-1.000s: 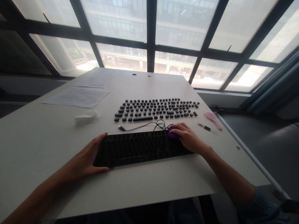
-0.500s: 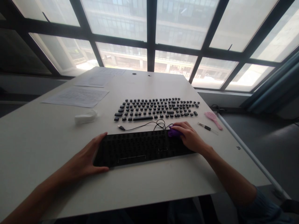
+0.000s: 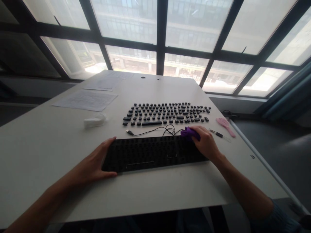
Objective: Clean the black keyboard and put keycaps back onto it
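A black keyboard with its keycaps off lies in front of me on the white table. My left hand grips its left end, the thumb along the near edge and the fingers at the far corner. Bunched in my right hand is a crumpled purple cloth, pressed at the far edge of the keyboard's right part. That hand and forearm hide some of the right end. Behind the keyboard lies its black USB cable, partly coiled.
Loose black keycaps are laid out in rows behind the cable. To the right lie a two-ended wire keycap puller and a pink brush. A crumpled white wrapper and paper sheets are on the left.
My right hand with the purple cloth has moved slightly right and away from me, toward the keyboard's far edge. My left hand keeps its grip. The whole view has shifted a little.
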Demonstrator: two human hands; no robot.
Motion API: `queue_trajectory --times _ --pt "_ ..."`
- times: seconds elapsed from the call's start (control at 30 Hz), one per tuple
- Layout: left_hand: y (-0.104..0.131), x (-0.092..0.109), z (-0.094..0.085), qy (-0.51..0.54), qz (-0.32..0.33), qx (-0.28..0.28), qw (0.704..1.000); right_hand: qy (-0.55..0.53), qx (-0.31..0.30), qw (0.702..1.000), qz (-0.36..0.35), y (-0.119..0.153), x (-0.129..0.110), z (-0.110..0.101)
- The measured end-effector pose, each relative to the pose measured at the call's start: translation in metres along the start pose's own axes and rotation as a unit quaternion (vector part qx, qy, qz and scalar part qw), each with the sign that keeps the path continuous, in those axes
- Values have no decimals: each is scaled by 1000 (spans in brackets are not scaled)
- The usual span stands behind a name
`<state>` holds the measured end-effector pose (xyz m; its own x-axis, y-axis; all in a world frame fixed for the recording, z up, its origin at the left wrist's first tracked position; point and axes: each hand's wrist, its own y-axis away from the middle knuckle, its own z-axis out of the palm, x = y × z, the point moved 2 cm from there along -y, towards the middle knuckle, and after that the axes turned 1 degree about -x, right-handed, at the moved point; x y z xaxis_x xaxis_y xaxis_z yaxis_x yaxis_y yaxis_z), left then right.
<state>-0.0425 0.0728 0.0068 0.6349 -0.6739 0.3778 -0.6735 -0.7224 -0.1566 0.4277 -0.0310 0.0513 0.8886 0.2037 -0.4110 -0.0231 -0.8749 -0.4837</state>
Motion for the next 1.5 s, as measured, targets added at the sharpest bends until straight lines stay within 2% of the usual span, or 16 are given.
queue_trajectory --times 0.17,0.33,0.5,0.6,0.73,0.97,1.07,1.2,1.37,1.5 --pt "-1 2 -3 -4 7 -7 1000 -14 -83 996 -37 2 -3 11" --pt "0 12 -6 6 17 -10 1000 -32 -78 996 -42 -3 -17 19" --pt "0 15 -8 17 20 -16 1000 -29 -154 985 -78 -17 -65 43" --pt "1 18 -9 27 15 -15 999 3 -186 980 -71 -29 -96 60" --pt "1 19 -8 40 12 -14 999 20 -195 978 -69 -43 -128 78" --pt "0 22 -7 57 29 -5 998 -61 -177 973 -132 -53 -169 99" --pt "1 23 -9 65 25 -8 998 -6 -211 966 -151 -51 -177 108" --pt "5 21 -14 97 -4 -30 995 42 -230 961 -150 -45 -175 111" --pt "8 17 -17 113 -3 -22 993 7 -263 955 -135 -56 -176 113" --pt "9 14 -14 111 8 -7 994 -22 -238 962 -129 -76 -195 125"
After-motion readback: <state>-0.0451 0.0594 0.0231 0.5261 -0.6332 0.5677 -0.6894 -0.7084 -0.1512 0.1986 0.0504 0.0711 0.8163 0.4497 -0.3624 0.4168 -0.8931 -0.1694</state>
